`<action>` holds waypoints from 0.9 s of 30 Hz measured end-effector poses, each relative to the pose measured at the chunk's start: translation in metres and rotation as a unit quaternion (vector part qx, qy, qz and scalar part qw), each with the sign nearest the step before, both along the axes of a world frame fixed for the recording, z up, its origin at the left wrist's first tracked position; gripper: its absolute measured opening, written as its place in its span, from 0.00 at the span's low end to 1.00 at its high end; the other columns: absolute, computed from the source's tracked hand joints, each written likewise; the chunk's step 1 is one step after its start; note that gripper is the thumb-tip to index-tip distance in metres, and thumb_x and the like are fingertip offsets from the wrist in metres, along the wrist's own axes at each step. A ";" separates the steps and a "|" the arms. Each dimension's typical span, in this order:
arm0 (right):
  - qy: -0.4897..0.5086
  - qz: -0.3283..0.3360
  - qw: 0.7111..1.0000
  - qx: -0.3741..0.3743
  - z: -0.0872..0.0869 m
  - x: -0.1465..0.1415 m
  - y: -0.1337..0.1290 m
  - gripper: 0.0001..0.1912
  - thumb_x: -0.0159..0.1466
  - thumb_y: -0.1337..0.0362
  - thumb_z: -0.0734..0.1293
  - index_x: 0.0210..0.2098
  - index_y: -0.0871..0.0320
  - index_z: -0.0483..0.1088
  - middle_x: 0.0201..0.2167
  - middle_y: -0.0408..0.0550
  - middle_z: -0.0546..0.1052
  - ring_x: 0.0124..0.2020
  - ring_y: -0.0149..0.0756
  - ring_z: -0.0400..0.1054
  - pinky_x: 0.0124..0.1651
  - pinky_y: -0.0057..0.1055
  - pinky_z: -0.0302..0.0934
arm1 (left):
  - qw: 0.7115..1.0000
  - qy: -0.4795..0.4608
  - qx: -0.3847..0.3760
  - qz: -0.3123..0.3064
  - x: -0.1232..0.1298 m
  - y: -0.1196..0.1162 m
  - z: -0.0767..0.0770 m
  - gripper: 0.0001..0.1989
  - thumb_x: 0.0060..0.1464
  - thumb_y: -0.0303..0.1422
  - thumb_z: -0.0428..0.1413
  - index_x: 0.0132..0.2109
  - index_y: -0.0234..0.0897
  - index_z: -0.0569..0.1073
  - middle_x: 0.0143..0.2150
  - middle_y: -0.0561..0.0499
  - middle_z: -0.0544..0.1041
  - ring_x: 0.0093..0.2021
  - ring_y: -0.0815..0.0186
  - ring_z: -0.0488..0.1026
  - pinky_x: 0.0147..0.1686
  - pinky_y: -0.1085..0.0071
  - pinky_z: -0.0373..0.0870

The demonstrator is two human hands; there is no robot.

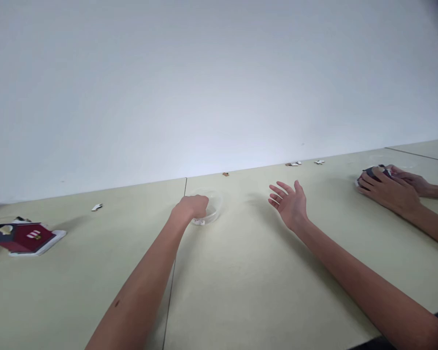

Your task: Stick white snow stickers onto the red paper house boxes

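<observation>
My left hand point(194, 206) reaches down into a clear round plastic bowl point(218, 206). Its fingertips are hidden behind the back of the hand, so anything they hold cannot be seen. A small whitish piece point(199, 222) lies in the near part of the bowl. To the right of the bowl, my right hand point(289, 204) hovers above the table with its fingers spread and nothing in it.
A dark red model house point(31, 238) on a white base stands at far left. Puzzle-like pieces lie at left point(97, 207) and along the wall point(225, 174), point(294, 164), point(319, 162). Another person's hands point(390, 189) hold a dark model point(369, 173) at right.
</observation>
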State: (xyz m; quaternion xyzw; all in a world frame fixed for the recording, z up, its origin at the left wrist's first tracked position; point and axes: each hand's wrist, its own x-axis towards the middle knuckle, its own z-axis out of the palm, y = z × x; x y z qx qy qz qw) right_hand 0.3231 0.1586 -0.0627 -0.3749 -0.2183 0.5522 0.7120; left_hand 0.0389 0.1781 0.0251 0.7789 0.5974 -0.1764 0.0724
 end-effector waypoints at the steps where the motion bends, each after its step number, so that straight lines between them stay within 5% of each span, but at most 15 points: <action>1: 0.000 0.001 1.000 -0.001 0.000 0.000 0.000 0.24 0.68 0.43 0.55 0.44 0.54 0.72 0.45 0.52 0.79 0.28 0.35 0.72 0.32 0.35 0.72 | 1.000 -0.007 0.003 0.003 -0.001 0.001 0.000 0.17 0.45 0.22 0.54 0.44 0.35 0.73 0.46 0.36 0.78 0.41 0.49 0.76 0.37 0.60 0.68; 10: 0.004 0.013 1.000 0.011 -0.002 0.006 0.008 0.26 0.67 0.41 0.57 0.43 0.54 0.73 0.41 0.51 0.80 0.27 0.34 0.71 0.31 0.34 0.70 | 0.987 -0.148 0.053 -0.015 -0.010 0.000 0.016 0.17 0.52 0.28 0.50 0.49 0.43 0.70 0.54 0.45 0.73 0.38 0.60 0.75 0.31 0.67 0.66; 15: -0.113 0.053 0.991 0.046 -0.005 -0.006 0.004 0.21 0.63 0.44 0.65 0.37 0.56 0.74 0.29 0.44 0.75 0.27 0.32 0.67 0.33 0.30 0.68 | 0.914 -0.380 0.103 -0.101 0.020 -0.024 0.022 0.09 0.56 0.30 0.51 0.43 0.42 0.72 0.47 0.49 0.76 0.45 0.61 0.73 0.40 0.68 0.68; 17: -0.256 0.062 0.958 0.115 -0.004 -0.017 -0.005 0.17 0.63 0.48 0.67 0.34 0.56 0.73 0.25 0.42 0.72 0.27 0.32 0.65 0.34 0.29 0.65 | 0.866 -0.477 0.107 -0.105 0.037 -0.039 0.012 0.06 0.58 0.34 0.52 0.41 0.41 0.73 0.43 0.49 0.77 0.41 0.62 0.74 0.39 0.69 0.68; 22: -0.541 0.186 0.777 0.263 0.000 -0.045 -0.035 0.11 0.68 0.53 0.63 0.40 0.54 0.71 0.25 0.42 0.73 0.27 0.33 0.66 0.31 0.29 0.60 | 0.746 -0.665 0.017 -0.001 0.051 -0.075 -0.040 0.11 0.58 0.42 0.57 0.38 0.40 0.71 0.32 0.50 0.76 0.33 0.64 0.74 0.31 0.71 0.68; 27: -0.611 0.220 0.703 0.290 0.004 -0.057 -0.051 0.14 0.65 0.55 0.67 0.49 0.51 0.69 0.35 0.43 0.75 0.28 0.30 0.65 0.28 0.27 0.60 | 0.641 -0.753 -0.010 0.149 0.032 -0.096 -0.075 0.15 0.56 0.44 0.60 0.38 0.39 0.66 0.29 0.53 0.76 0.29 0.66 0.74 0.31 0.70 0.71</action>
